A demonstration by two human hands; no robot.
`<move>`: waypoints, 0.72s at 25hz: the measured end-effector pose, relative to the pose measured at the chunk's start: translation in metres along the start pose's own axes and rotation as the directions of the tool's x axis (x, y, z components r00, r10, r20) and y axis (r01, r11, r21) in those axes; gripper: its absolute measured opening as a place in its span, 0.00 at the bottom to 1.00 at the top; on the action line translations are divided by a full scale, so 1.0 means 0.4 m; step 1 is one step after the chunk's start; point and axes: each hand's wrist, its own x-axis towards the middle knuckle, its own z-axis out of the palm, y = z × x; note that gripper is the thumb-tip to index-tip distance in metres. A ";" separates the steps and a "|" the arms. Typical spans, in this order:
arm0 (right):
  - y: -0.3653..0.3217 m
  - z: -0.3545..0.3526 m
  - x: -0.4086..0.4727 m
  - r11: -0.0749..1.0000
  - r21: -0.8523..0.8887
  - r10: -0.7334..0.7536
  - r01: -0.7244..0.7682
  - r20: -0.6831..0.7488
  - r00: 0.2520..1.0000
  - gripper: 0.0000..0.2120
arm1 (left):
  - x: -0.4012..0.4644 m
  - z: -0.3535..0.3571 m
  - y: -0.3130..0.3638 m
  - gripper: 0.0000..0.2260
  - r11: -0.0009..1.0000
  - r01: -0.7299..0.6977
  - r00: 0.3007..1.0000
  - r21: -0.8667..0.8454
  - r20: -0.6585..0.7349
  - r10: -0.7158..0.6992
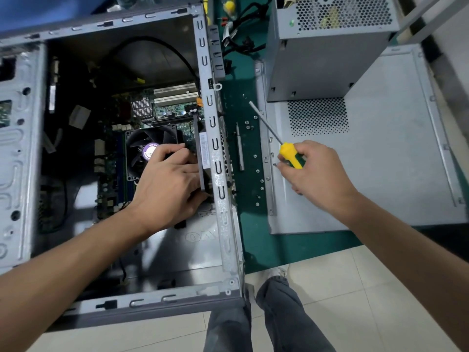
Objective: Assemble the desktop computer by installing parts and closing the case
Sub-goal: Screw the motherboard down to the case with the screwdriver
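Observation:
The open grey computer case (218, 158) lies on its side, showing the motherboard (172, 107) and the black CPU fan (147, 151). Inside it, my left hand (172, 184) grips a dark expansion card (203, 153) standing against the case's rear wall. To the right of the case, my right hand (314, 171) holds a yellow-handled screwdriver (291, 154), its shaft pointing up and left over the green mat (243, 224). Several small screws (261, 181) lie on the mat near that hand.
A grey side panel (380, 161) lies on the mat at right with a power supply box (327, 44) standing on it. A second slim tool (239, 148) lies beside the case. Loose cables (241, 41) sit at the back. My legs (274, 313) are over the tiled floor.

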 end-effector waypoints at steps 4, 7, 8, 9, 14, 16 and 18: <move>-0.001 0.025 0.010 0.984 -0.154 -0.091 0.090 0.003 0.996 0.08 | 0.000 0.005 -0.001 0.12 0.999 0.006 1.000 0.036 -0.004 -0.006; -0.002 0.034 0.005 0.965 -0.234 -0.121 0.120 0.009 0.993 0.12 | -0.009 0.009 -0.005 0.11 0.997 0.014 1.000 0.072 0.014 -0.016; 0.002 0.036 0.001 0.971 -0.212 -0.116 0.111 -0.015 0.993 0.13 | -0.010 0.009 -0.005 0.12 0.997 0.017 1.000 0.081 0.012 -0.018; 0.011 0.037 -0.006 0.984 -0.154 -0.101 0.092 -0.051 0.994 0.12 | -0.010 0.010 -0.006 0.12 0.997 0.018 1.000 0.074 0.009 -0.018; 0.010 0.050 -0.070 0.972 0.234 0.011 0.014 -0.106 0.994 0.05 | -0.012 0.012 -0.011 0.15 0.997 0.006 1.000 0.082 0.000 -0.006; -0.006 0.061 -0.076 0.928 0.372 0.037 -0.009 -0.067 0.997 0.06 | -0.014 0.015 -0.015 0.15 0.996 0.004 1.000 0.088 0.025 -0.007; -0.025 0.077 -0.077 0.876 0.481 0.054 -0.028 -0.041 0.998 0.05 | -0.011 0.012 -0.015 0.15 0.995 0.014 0.999 0.098 0.029 -0.017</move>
